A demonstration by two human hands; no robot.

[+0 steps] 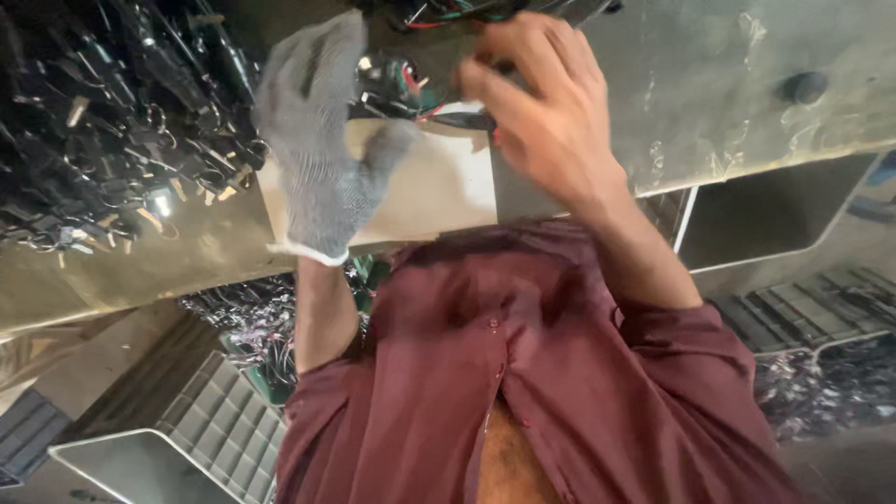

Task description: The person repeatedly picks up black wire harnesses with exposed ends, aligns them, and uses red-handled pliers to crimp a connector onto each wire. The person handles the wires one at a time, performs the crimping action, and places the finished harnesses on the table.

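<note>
The wire bundle lies at the far edge of the pale board, between the hands; the gloved left hand rests open on the board; the bare right hand is nearer, fingers curled on the wires; a heap of dark parts lies left of the board.

Gloved left hand spread flat, bare right hand curled

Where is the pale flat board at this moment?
In the head view, the pale flat board lies on the workbench at upper centre, between the gloved left hand and the bare right hand, below a bundle of coloured wires.
</note>
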